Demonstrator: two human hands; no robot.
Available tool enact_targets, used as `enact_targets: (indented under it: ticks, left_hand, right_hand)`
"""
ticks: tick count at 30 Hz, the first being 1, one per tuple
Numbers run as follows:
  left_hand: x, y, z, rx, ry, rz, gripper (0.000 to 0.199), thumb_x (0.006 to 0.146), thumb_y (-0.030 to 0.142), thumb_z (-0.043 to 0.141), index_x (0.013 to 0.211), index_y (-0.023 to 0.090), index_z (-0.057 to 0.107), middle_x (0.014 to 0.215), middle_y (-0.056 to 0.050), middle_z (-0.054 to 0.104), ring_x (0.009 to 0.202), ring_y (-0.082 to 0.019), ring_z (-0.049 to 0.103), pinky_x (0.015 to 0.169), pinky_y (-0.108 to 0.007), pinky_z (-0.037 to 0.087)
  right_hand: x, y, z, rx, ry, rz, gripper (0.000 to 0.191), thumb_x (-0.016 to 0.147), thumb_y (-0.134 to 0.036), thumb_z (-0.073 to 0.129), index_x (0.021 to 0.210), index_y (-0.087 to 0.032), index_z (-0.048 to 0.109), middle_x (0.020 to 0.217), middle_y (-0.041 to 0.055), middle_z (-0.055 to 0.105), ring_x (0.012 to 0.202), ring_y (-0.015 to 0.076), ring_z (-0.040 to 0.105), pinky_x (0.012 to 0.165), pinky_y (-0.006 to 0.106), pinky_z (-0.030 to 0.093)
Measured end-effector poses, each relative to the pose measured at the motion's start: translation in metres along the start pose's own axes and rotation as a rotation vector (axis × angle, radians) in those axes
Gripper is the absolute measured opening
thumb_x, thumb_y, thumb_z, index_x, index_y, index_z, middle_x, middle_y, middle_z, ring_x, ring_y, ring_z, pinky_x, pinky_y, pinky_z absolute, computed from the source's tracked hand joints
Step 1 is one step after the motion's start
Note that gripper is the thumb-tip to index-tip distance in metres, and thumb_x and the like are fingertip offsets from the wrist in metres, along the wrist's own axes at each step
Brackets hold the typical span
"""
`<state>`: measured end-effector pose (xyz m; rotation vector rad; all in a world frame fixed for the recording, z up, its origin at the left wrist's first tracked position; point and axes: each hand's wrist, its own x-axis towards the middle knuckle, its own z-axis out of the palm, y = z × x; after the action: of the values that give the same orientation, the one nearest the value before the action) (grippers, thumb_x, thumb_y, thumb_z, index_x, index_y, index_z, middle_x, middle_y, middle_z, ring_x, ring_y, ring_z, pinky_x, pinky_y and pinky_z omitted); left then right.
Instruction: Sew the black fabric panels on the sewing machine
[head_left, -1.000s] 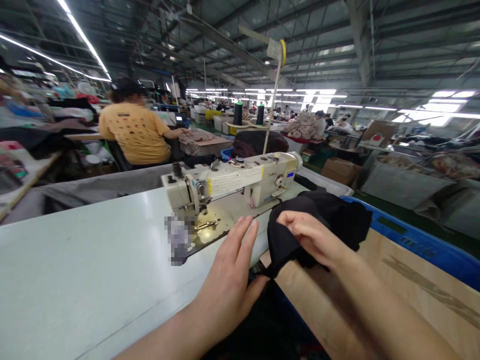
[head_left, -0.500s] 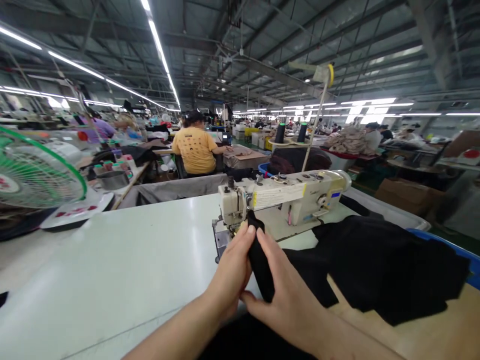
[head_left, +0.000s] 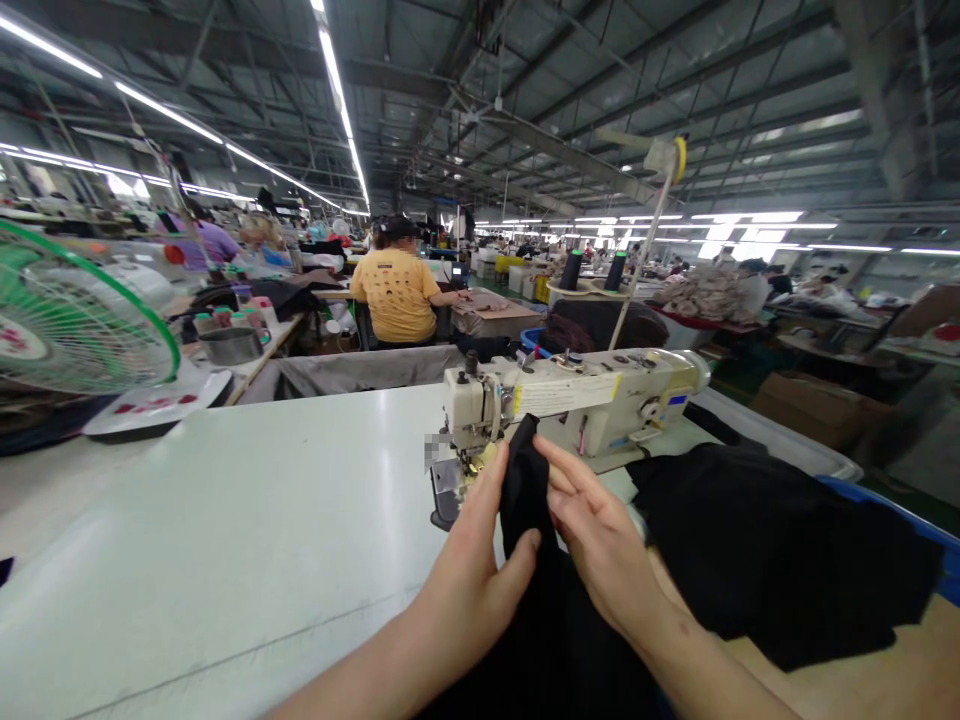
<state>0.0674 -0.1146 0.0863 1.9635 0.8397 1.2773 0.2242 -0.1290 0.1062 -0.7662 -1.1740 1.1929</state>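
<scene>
A folded strip of black fabric (head_left: pixel 527 490) stands up between my two hands in front of the sewing machine (head_left: pixel 570 395). My left hand (head_left: pixel 480 550) grips its left side, thumb lying across the front of the cloth. On the other side my right hand (head_left: pixel 592 520) pinches the fabric's right edge with bent fingers. The cloth hangs down toward my lap, where more black material shows. Just beyond my left fingertips is the machine's needle area (head_left: pixel 476 450), partly hidden by that hand.
A pile of black fabric pieces (head_left: pixel 772 550) lies to the right, beside a blue bin (head_left: pixel 892 510). The pale tabletop (head_left: pixel 262 520) extends left toward a green fan (head_left: pixel 82 310). Ahead, a person in a yellow shirt (head_left: pixel 397 295) sits at another table. Thread cones (head_left: pixel 571 272) stand behind the machine.
My hands have parted slightly around the fabric, which is now more visible. My left thumb has come across its front, and the right fingers have bent in at its edge.
</scene>
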Motion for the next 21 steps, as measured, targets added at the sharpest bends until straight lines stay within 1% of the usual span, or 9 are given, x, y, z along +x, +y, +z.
enact_targets:
  ticks: [2, 4, 6, 8, 11, 13, 16, 19, 21]
  left_hand:
    - [0.003, -0.004, 0.002, 0.168, 0.027, 0.092, 0.072, 0.092, 0.016, 0.051, 0.157, 0.03, 0.024, 0.159, -0.01, 0.037, 0.147, -0.027, 0.034, 0.121, -0.053, 0.03]
    - [0.008, -0.005, 0.001, 0.276, 0.032, 0.139, 0.068, 0.093, 0.017, 0.05, 0.156, 0.027, 0.027, 0.155, -0.012, 0.043, 0.143, -0.027, 0.041, 0.118, -0.051, 0.036]
    - [0.013, -0.004, -0.002, 0.343, 0.027, 0.156, 0.064, 0.093, 0.019, 0.049, 0.155, 0.023, 0.031, 0.152, -0.014, 0.048, 0.139, -0.028, 0.047, 0.114, -0.048, 0.042]
    - [0.015, 0.0, -0.004, 0.384, 0.007, 0.161, 0.061, 0.095, 0.019, 0.046, 0.154, 0.02, 0.032, 0.149, -0.016, 0.051, 0.135, -0.027, 0.052, 0.111, -0.044, 0.046]
    - [0.016, 0.008, -0.009, 0.444, -0.016, 0.159, 0.053, 0.099, 0.02, 0.039, 0.151, 0.021, 0.038, 0.137, -0.014, 0.063, 0.122, -0.024, 0.063, 0.101, -0.039, 0.054]
    - [0.014, 0.014, -0.012, 0.523, -0.01, 0.166, 0.044, 0.101, 0.024, 0.037, 0.143, 0.022, 0.05, 0.118, -0.012, 0.073, 0.101, -0.023, 0.072, 0.086, -0.034, 0.059]
    - [0.01, 0.025, -0.02, 0.604, 0.021, 0.193, 0.032, 0.099, 0.028, 0.044, 0.12, 0.02, 0.066, 0.091, -0.009, 0.076, 0.074, -0.021, 0.072, 0.066, -0.029, 0.056]
    - [0.013, 0.037, -0.037, 0.506, -0.039, 0.114, 0.026, 0.096, 0.03, 0.049, 0.084, 0.02, 0.07, 0.072, -0.004, 0.071, 0.065, -0.017, 0.066, 0.061, -0.025, 0.051]
    - [0.023, 0.04, -0.055, 0.387, -0.086, -0.003, 0.028, 0.093, 0.031, 0.052, 0.072, 0.019, 0.067, 0.067, -0.001, 0.067, 0.063, -0.016, 0.062, 0.06, -0.024, 0.049]
  right_hand:
    - [-0.003, 0.005, 0.004, 0.007, 0.0, -0.032, 0.049, 0.091, -0.034, 0.063, 0.139, -0.028, 0.054, 0.143, 0.0079, 0.059, 0.136, 0.0268, 0.051, 0.116, 0.049, 0.039]
    - [-0.005, 0.011, 0.009, -0.05, 0.005, -0.066, 0.068, 0.083, -0.034, 0.074, 0.144, -0.028, 0.046, 0.149, 0.0083, 0.053, 0.141, 0.0272, 0.045, 0.117, 0.047, 0.039]
    - [-0.005, 0.014, 0.013, -0.149, 0.032, -0.108, 0.082, 0.079, -0.031, 0.078, 0.15, -0.028, 0.037, 0.153, 0.0084, 0.048, 0.143, 0.027, 0.042, 0.116, 0.047, 0.04]
    - [-0.005, 0.016, 0.015, -0.227, 0.069, -0.155, 0.08, 0.084, -0.029, 0.072, 0.153, -0.028, 0.03, 0.154, 0.0092, 0.045, 0.143, 0.0262, 0.042, 0.115, 0.046, 0.042]
    - [-0.005, 0.014, 0.012, -0.277, 0.096, -0.209, 0.072, 0.091, -0.027, 0.061, 0.155, -0.026, 0.026, 0.15, 0.0115, 0.05, 0.138, 0.025, 0.049, 0.11, 0.044, 0.048]
    - [-0.008, 0.01, 0.01, -0.31, 0.093, -0.202, 0.07, 0.09, -0.027, 0.062, 0.153, -0.026, 0.029, 0.147, 0.0107, 0.054, 0.135, 0.0249, 0.053, 0.109, 0.042, 0.05]
    - [-0.015, 0.002, 0.009, -0.39, 0.111, -0.165, 0.066, 0.086, -0.028, 0.067, 0.147, -0.028, 0.042, 0.146, 0.0067, 0.055, 0.132, 0.0261, 0.055, 0.107, 0.042, 0.051]
    - [-0.017, -0.006, 0.002, -0.534, 0.186, -0.196, 0.053, 0.085, -0.03, 0.066, 0.137, -0.028, 0.054, 0.139, 0.0043, 0.062, 0.128, 0.027, 0.058, 0.108, 0.043, 0.049]
    - [-0.008, -0.013, -0.011, -0.633, 0.235, -0.21, 0.042, 0.084, -0.031, 0.064, 0.126, -0.027, 0.062, 0.126, 0.0049, 0.07, 0.119, 0.0279, 0.064, 0.105, 0.045, 0.05]
